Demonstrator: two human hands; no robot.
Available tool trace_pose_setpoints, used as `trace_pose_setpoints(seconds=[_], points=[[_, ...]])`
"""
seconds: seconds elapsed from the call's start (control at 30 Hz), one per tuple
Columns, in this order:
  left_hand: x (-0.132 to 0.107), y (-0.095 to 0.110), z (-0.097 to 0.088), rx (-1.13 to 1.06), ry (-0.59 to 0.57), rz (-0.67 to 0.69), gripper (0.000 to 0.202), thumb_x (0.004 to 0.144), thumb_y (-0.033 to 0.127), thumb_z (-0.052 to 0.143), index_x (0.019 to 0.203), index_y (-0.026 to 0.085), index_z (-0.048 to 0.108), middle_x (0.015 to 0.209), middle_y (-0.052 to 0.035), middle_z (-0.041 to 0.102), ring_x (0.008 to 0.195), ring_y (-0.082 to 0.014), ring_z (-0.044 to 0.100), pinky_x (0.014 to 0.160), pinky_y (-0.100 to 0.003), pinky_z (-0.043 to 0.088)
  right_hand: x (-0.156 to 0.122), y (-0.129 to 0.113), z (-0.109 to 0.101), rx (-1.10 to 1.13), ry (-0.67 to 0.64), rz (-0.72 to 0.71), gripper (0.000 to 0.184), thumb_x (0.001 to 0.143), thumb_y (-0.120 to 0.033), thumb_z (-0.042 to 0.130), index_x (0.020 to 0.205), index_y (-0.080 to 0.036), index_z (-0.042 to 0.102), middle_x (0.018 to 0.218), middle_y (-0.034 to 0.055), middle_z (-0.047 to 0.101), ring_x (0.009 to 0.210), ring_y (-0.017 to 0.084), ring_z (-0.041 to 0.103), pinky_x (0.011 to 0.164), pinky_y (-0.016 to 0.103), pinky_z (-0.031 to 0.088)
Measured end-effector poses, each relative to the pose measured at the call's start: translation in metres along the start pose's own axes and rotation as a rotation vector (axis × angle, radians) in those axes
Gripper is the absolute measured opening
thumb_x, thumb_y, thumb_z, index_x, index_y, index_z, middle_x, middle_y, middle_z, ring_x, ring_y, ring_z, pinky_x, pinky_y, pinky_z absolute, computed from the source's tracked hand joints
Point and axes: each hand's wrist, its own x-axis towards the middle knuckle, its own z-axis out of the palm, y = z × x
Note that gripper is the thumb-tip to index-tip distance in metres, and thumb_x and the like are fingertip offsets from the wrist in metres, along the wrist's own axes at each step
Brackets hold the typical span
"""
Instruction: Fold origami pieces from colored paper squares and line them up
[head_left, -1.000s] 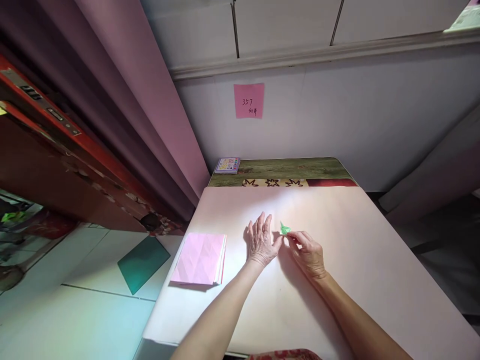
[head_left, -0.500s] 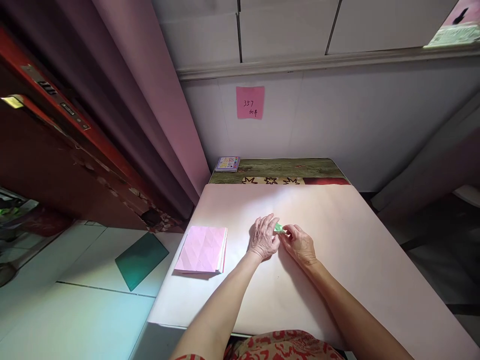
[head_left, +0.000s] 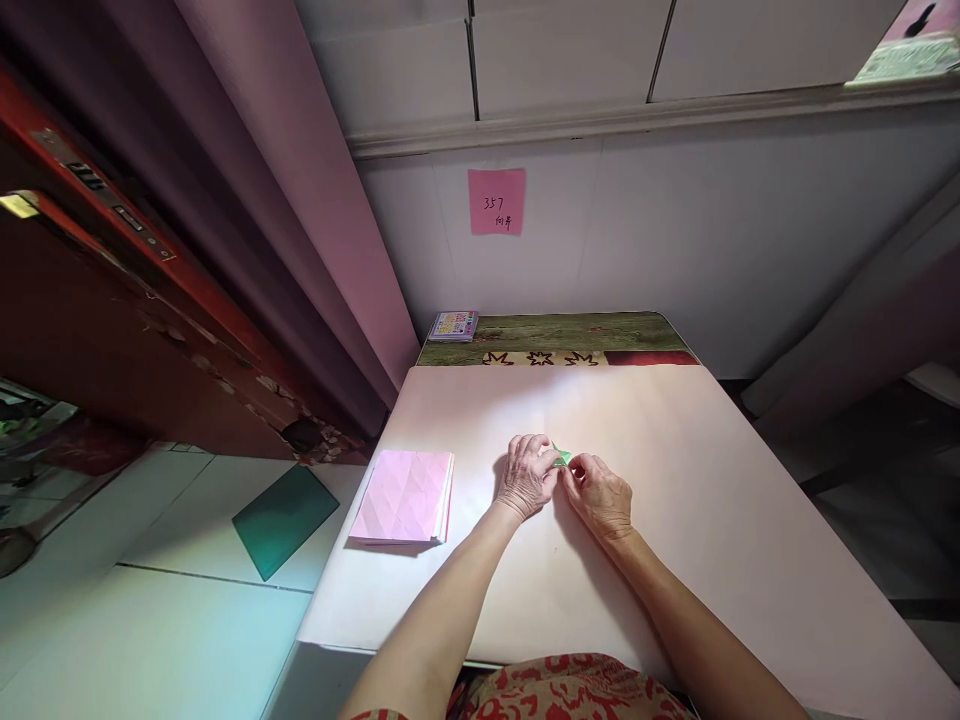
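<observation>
A small piece of folded green paper [head_left: 563, 457] is held between my two hands, over the middle of the pale table cover [head_left: 637, 420]. My left hand [head_left: 527, 474] grips its left side with thumb and fingers. From the right, my right hand [head_left: 598, 494] pinches its near right edge, the fingers curled. Much of the paper is hidden behind my fingers, so its exact folds cannot be made out. Left of my hands lies a stack of square paper [head_left: 405, 497] with a creased pink sheet on top.
At the table's far left corner sits a small printed packet [head_left: 454, 326]. A pink note [head_left: 496, 202] with handwriting is stuck on the wall beyond. A purple curtain [head_left: 300, 230] and a red door [head_left: 180, 290] stand at left; a green square mat [head_left: 286, 521] lies on the tiled floor.
My fingers have shifted slightly on the green paper, and its angle has changed, with a pointed tip now showing above my left fingers. The view has moved a little.
</observation>
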Motion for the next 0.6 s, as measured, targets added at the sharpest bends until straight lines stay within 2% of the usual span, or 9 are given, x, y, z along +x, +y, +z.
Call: trace_pose_setpoints(seconds=[0.13,0.2,0.4,0.5,0.6], points=[[0.001,-0.001,0.001,0.005,-0.016,0.010,0.015,0.083,0.020,0.064,0.096,0.025,0.067,0.111,-0.0059,0.061,0.105,-0.0232,0.053,0.100,-0.044,0.038,0.000,0.008,-0.004,0.071,-0.018,-0.042,0.035,0.084,-0.046,0.058,0.110,-0.023,0.064,0.085,0.0005,0.069,0.058,0.011,0.057,0.053,0.022,0.032],[0.001,-0.001,0.000,0.001,-0.009,0.020,0.018,0.083,0.019,0.062,0.098,0.026,0.067,0.112,-0.0054,0.062,0.106,-0.0228,0.054,0.100,-0.043,0.039,0.004,0.012,-0.008,0.078,-0.055,-0.086,0.038,0.085,-0.046,0.058,0.116,-0.026,0.063,0.087,-0.0003,0.068,0.056,0.010,0.057,0.053,0.022,0.033],[0.001,-0.002,0.001,0.011,0.026,0.031,0.017,0.084,0.020,0.063,0.100,0.026,0.067,0.114,-0.0048,0.064,0.106,-0.0222,0.055,0.099,-0.041,0.041,0.013,0.015,-0.011,0.024,-0.162,-0.137,0.024,0.086,-0.044,0.058,0.104,-0.031,0.067,0.086,-0.0026,0.068,0.064,0.011,0.062,0.054,0.022,0.032],[0.000,-0.003,0.002,0.019,0.035,0.035,0.017,0.085,0.019,0.061,0.100,0.025,0.067,0.113,-0.0054,0.064,0.104,-0.0222,0.056,0.099,-0.042,0.042,0.013,0.011,-0.008,-0.028,-0.167,-0.145,0.023,0.090,-0.044,0.054,0.100,-0.028,0.067,0.086,-0.0009,0.069,0.067,0.013,0.063,0.053,0.023,0.030],[0.000,-0.002,0.002,0.028,0.022,0.028,0.012,0.085,0.017,0.059,0.091,0.024,0.068,0.112,-0.0060,0.065,0.104,-0.0227,0.056,0.098,-0.042,0.042,0.013,0.008,-0.006,-0.097,-0.165,-0.170,0.027,0.093,-0.046,0.048,0.096,-0.025,0.065,0.085,0.0013,0.069,0.066,0.013,0.062,0.053,0.024,0.027]])
